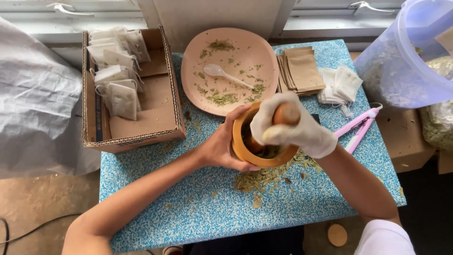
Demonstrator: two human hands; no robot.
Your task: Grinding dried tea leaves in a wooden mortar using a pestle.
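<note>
now the left hand (222,146) was bare and curled around the left side of the wooden mortar (245,153), with the fingers closed on its wall and the thumb at the rim. the mortar stood on the blue speckled table (198,208), near the middle, and dried green leaves (269,151) lay inside it. the right hand (295,130) wore a white glove and was closed in a fist on the wooden pestle (286,113), which stood almost upright in the mortar; only its round top showed between the fingers. some crushed leaves (264,177) were spilled on the table just near and to the right of the mortar.

just far of the mortar was a pink plate (264,56) with leaf crumbs and a white plastic spoon (222,73) on it. to the left stood an open cardboard box (158,115) that held filled white tea bags (118,71). to the right of the plate lay a stack of brown paper sachets (302,71) and, beside them, a pile of empty white bags (342,85). a pink tool (358,125) lay at the right edge of the table, close to the gloved wrist. at the far right a clear plastic tub (415,56) was tilted.
</note>
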